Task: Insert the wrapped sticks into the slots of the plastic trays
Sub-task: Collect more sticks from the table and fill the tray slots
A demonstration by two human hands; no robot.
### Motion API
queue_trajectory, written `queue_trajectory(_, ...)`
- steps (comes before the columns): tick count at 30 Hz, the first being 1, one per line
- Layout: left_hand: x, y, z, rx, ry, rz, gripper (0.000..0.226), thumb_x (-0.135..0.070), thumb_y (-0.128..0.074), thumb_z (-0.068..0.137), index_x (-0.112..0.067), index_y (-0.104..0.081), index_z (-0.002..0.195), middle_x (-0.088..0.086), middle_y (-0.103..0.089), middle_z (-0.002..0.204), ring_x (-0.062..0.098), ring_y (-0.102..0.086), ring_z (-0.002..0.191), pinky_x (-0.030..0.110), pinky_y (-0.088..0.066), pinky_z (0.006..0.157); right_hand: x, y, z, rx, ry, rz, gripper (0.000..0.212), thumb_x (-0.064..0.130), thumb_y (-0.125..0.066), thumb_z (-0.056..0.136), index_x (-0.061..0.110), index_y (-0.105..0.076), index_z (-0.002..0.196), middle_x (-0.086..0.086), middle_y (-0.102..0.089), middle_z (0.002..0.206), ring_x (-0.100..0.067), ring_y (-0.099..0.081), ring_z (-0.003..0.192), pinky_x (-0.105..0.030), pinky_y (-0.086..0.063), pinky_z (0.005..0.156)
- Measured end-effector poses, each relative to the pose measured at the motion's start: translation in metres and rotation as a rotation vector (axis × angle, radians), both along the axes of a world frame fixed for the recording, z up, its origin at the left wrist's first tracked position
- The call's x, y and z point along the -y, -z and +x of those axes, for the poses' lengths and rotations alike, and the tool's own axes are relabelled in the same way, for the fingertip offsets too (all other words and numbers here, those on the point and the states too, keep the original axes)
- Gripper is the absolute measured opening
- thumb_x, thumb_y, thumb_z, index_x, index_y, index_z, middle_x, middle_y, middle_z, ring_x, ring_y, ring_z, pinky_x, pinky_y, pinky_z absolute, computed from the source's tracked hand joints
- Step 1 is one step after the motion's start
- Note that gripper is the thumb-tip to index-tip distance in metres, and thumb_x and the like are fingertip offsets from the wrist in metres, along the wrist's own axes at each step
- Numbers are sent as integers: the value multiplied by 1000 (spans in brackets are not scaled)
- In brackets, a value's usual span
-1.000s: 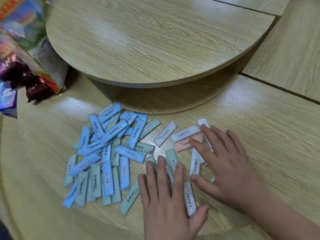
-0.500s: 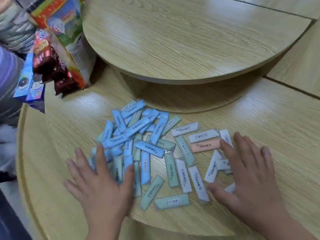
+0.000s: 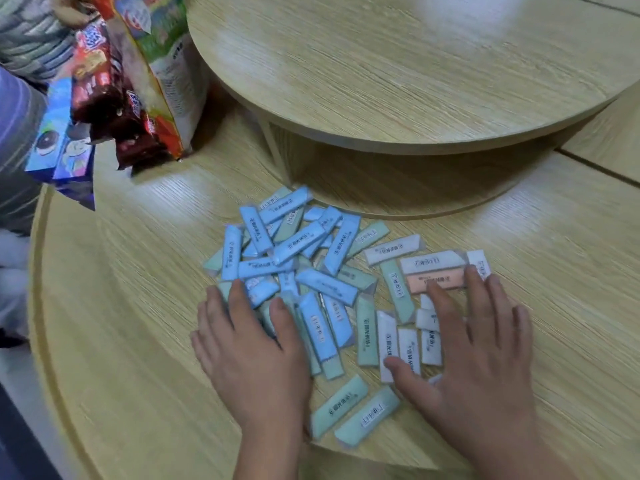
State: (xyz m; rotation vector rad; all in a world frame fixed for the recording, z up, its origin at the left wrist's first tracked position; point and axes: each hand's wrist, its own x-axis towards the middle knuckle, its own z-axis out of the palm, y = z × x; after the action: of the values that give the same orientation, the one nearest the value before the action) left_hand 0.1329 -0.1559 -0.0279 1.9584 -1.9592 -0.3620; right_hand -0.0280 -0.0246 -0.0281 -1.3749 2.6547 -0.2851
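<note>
Left hand slid onto criss-crossed sticks.

I'm laying the left hand palm down, fingers straight and a little spread. I'm setting the right hand flat as well, fingers fanning wide, thumb sticking out toward the left hand. The two hands are lying apart, both forearms running up from the bottom edge.

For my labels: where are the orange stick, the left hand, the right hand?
orange stick [image 3: 446,276], head view, wrapper middle.
left hand [image 3: 256,362], head view, back of hand.
right hand [image 3: 485,375], head view, back of hand.
</note>
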Motion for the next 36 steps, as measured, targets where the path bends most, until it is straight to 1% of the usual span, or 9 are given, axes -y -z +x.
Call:
queue_trajectory(5,-7,-7,-14,-199,28,10,68,-53,-27,97,-15,-30,153,12,-23,162,27,-21,149,54,-22,119,-3,-3,-1,69,72,-132,87,77,-36,81,16,-41,143,-16,-21,161,-39,-10,151,-68,-14,114)
queue_trajectory(7,-8,-7,-8,-259,82,49,69,-57,-25,96,-21,-26,154,7,-14,165,22,-12,152,54,-20,120,-11,-5,3,39,-118,-210,92,83,-37,79,16,-41,142,-20,-24,159,-43,-13,149,-69,-12,114)
queue_trajectory(10,-11,-6,4,-292,174,68,69,-59,-25,94,-26,-23,155,0,-6,166,15,-6,153,51,-17,122,-8,-1,21,-53,-502,-214,96,87,-52,70,24,-45,143,-17,-29,158,-43,-20,148,-71,-22,110)
queue_trajectory(15,-18,-2,13,-353,201,64,69,-57,-26,92,-28,-27,155,-5,-4,167,1,-2,151,33,-17,118,23,-2,29,-94,-635,-160,82,77,-63,65,33,-56,134,-11,-32,159,-39,-17,150,-67,-20,114)
queue_trajectory(20,-30,-1,-6,-403,156,54,68,-54,-29,93,-22,-33,152,-3,-6,166,5,-5,151,40,-19,120,31,-2,15,-68,-558,-200,68,66,-69,68,25,-67,122,-11,-44,152,-37,-24,148,-65,-24,113)
queue_trajectory(27,-47,-6,-30,-561,-1,30,58,-43,-38,91,-30,-34,148,-15,-7,164,-1,-8,149,31,-23,115,27,-1,-2,-134,-476,-316,62,61,-68,78,18,-69,123,-15,-54,142,-37,-37,142,-65,-31,109)
queue_trajectory(29,-49,-5,-27,-511,29,-4,59,-47,-39,90,-30,-34,147,-13,-8,165,10,-12,152,48,-30,116,20,-2,-10,-137,-469,-376,69,68,-67,77,18,-67,124,-15,-54,141,-37,-39,141,-65,-30,110)
queue_trajectory(31,-47,0,-21,-366,75,-40,68,-49,-40,88,-20,-34,149,-1,-9,166,25,-11,153,61,-25,115,7,-5,-21,-134,-430,-385,80,76,-62,75,19,-58,130,-16,-50,145,-39,-37,141,-66,-26,112)
queue_trajectory(36,-47,8,-33,-167,123,5,84,-68,-33,88,-17,-28,153,15,-6,165,39,-2,152,64,-14,118,-25,-6,-69,37,52,-120,94,82,-26,83,20,-27,153,-18,-19,162,-37,-12,151,-63,-12,118)
